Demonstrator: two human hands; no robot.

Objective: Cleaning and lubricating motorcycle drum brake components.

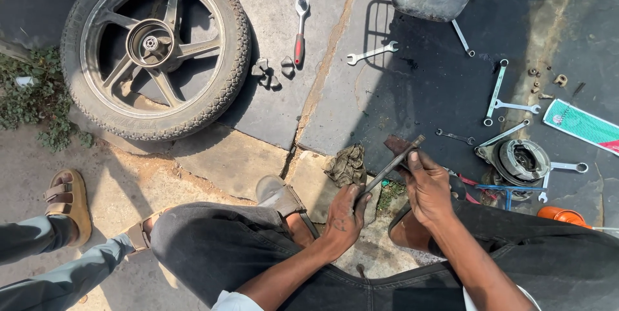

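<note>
Both hands meet over the ground between the knees: the left hand (342,217) is wrapped closed around the lower end of a long metal rod (392,164), the right hand (425,185) pinching it higher up, grip tight beside a rusty block (394,144). A dirty rag (347,164) lies just beside them. Wrenches (372,53) and a wheel (155,50) lie farther out on the pavement (271,104).
</note>
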